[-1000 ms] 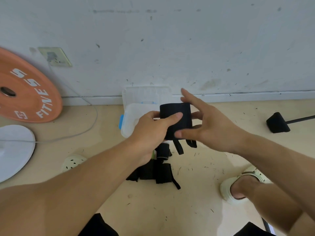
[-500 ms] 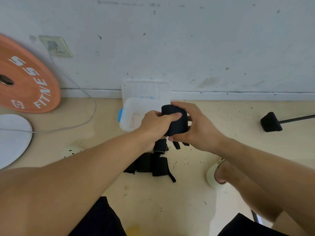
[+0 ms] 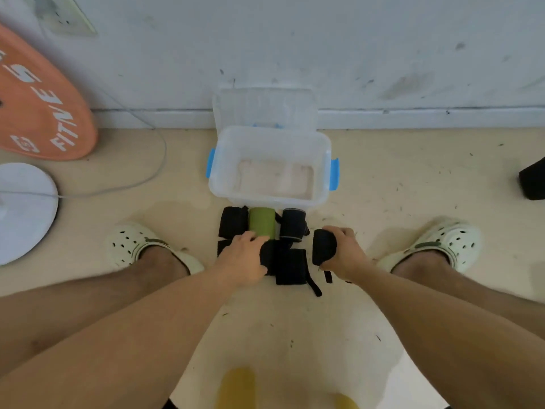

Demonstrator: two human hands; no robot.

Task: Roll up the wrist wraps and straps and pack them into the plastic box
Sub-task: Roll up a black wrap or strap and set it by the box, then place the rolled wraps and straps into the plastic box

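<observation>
- The floor [image 3: 383, 184] is pale beige and speckled with small dark bits, and it meets a scuffed white wall [image 3: 324, 39] at the far side.
- An orange weight plate [image 3: 41, 113] with white lettering leans against the wall at the far left; a white round disc [image 3: 23, 211] lies on the floor just near of it, with a thin grey cable [image 3: 153, 169] curving beside both.
- The clear plastic box [image 3: 323, 143] with blue side clips sits open on the floor at the centre, its lid [image 3: 265, 106] propped against the wall behind it; nothing lies inside.
- Two pale clogs, the left clog [image 3: 132, 242] and the right clog [image 3: 445, 239], stand either side of the work.
- Just near of the box lie rolled pieces in a row: a black roll [image 3: 233, 221], a green roll [image 3: 262, 221] and another dark roll [image 3: 292, 224].
- Near of that row lies a heap of loose black straps [image 3: 290, 265].
- The right hand [image 3: 343, 252] has its fingers curled round a rolled black wrap [image 3: 323, 246], held low to the right of the heap.
- The left hand [image 3: 241, 258] rests on the heap, fingers gripping a black strap there.
</observation>
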